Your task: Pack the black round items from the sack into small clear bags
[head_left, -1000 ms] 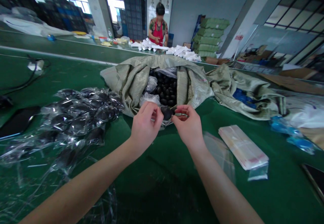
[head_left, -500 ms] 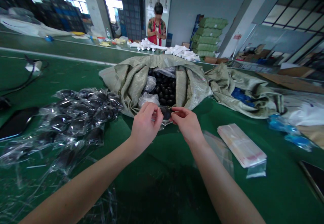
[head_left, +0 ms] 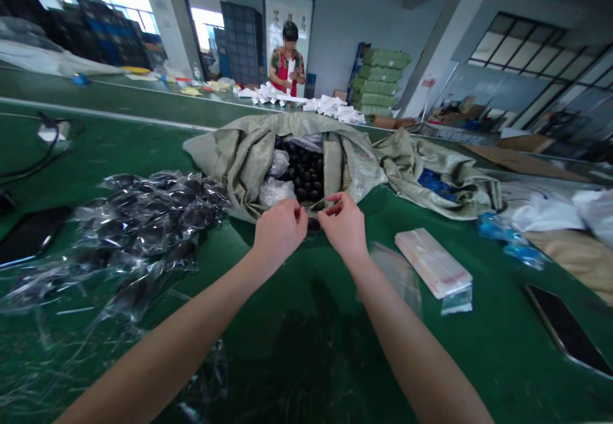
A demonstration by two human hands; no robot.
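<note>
Both hands are closed in a pinch on a small clear plastic bag with a dark rounded piece (head_left: 313, 225) inside, just in front of an open woven sack (head_left: 249, 156). My left hand (head_left: 280, 229) grips the bag's left side and my right hand (head_left: 345, 223) its right side. The dark piece hangs between the fingertips, partly covered by them. Many shiny black oval pieces (head_left: 306, 178) fill the sack, beside crumpled clear plastic (head_left: 278, 191). To the left lies a pile of bagged black pieces (head_left: 158, 210). Right of my right forearm rests a stack of flat clear bags (head_left: 431, 261).
A black phone (head_left: 33, 235) lies at the left, another phone (head_left: 567, 328) at the right. A second sack (head_left: 402, 156) holds blue plastic (head_left: 435, 184). Across the table a person (head_left: 287, 66) stands behind white items (head_left: 330, 108). A cable (head_left: 50, 146) runs at left.
The view has turned slightly right and up. My fingertips have shifted to the bag's upper edge, and the dark piece sits lower between them. The person opposite now holds a white item upright.
</note>
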